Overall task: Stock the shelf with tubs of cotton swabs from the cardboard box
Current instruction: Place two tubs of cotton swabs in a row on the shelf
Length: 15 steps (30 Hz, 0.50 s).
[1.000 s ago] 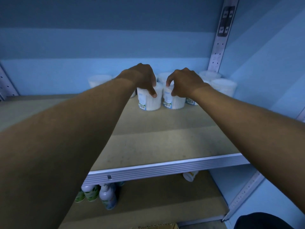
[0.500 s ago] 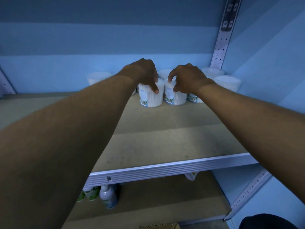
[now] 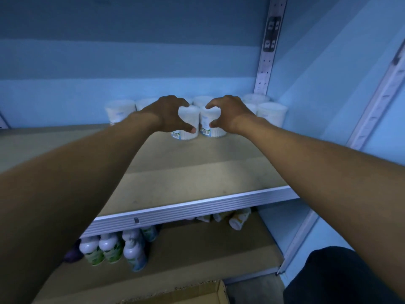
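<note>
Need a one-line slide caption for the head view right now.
Left hand and right hand each grip a cotton swab tub side by side on the upper shelf.

On the beige board shelf (image 3: 197,172), near its back edge, I count at least seven round white plastic tubs of cotton swabs (image 3: 188,121); some are hidden behind two hands. On the lower shelf (image 3: 197,255) stand about five white-capped bottles (image 3: 109,249), and some more lie toward its right side. One brown cardboard box (image 3: 186,292) is below.

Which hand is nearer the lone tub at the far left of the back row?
Left. The left hand grips a front tub just right of that far-left tub; the right hand holds the neighbouring tub, further right.
</note>
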Motion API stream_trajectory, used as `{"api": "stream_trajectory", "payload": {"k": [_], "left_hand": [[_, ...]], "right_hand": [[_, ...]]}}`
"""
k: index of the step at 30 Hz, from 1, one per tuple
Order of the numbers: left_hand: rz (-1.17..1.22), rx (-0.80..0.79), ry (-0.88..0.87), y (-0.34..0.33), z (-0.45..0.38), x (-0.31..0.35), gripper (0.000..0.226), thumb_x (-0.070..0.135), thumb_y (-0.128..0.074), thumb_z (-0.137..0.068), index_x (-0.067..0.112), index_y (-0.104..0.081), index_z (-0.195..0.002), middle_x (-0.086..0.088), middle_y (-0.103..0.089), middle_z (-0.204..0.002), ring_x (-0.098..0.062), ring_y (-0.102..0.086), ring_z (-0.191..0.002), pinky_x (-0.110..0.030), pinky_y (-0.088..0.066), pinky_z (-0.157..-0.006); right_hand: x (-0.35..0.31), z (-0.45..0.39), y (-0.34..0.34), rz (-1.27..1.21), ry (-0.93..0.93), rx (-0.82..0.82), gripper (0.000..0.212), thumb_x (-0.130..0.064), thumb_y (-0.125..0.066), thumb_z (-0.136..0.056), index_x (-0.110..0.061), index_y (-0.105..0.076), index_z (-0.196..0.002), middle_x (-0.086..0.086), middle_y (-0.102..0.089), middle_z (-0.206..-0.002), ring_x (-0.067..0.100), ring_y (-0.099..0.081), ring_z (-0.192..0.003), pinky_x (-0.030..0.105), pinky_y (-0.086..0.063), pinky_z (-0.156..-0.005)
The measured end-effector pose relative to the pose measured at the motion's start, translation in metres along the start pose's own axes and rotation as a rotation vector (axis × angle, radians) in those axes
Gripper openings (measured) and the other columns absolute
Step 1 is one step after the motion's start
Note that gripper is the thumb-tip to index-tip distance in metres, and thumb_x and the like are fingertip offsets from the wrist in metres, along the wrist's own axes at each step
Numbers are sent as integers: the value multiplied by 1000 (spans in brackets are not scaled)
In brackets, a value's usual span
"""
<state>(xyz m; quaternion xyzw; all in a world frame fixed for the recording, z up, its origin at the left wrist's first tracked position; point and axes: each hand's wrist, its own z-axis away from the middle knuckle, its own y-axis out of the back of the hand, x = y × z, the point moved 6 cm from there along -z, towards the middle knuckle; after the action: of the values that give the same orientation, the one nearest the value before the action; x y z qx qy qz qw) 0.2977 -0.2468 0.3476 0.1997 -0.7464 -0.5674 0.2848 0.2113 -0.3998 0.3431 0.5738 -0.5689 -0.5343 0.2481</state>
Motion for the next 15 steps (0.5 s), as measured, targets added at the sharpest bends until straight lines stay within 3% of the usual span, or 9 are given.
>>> {"api": "stream_trajectory", "payload": {"k": [4, 13, 15], "left_hand": [[55, -24, 53, 7, 40, 1, 81, 61, -77, -70, 33, -49, -140, 3, -46, -147, -19, -42, -135, -32, -37, -105], [96, 28, -36, 2, 162, 14, 70, 56, -76, -75, 27, -56, -134, 4, -60, -133, -14, -54, -122, -29, -42, -102], [146, 53, -37, 4, 190, 17, 67, 54, -77, -75, 29, -57, -134, 7, -60, -130, -12, -55, -118, -23, -41, -96]], "right_hand": [[-7, 32, 6, -35, -9, -21, 57, -28, -81, -81, -30, -60, -134, 5, -52, -140, 21, -51, -126, 29, -42, -101], [-44, 140, 3, -142, 75, 37, 51, -29, -83, -79, -29, -66, -127, 3, -61, -125, 20, -55, -117, 31, -45, -98], [-51, 165, -1, -178, 86, 41, 47, -29, -82, -80, -31, -67, -124, -1, -61, -122, 16, -57, -113, 31, -47, -95]]}}
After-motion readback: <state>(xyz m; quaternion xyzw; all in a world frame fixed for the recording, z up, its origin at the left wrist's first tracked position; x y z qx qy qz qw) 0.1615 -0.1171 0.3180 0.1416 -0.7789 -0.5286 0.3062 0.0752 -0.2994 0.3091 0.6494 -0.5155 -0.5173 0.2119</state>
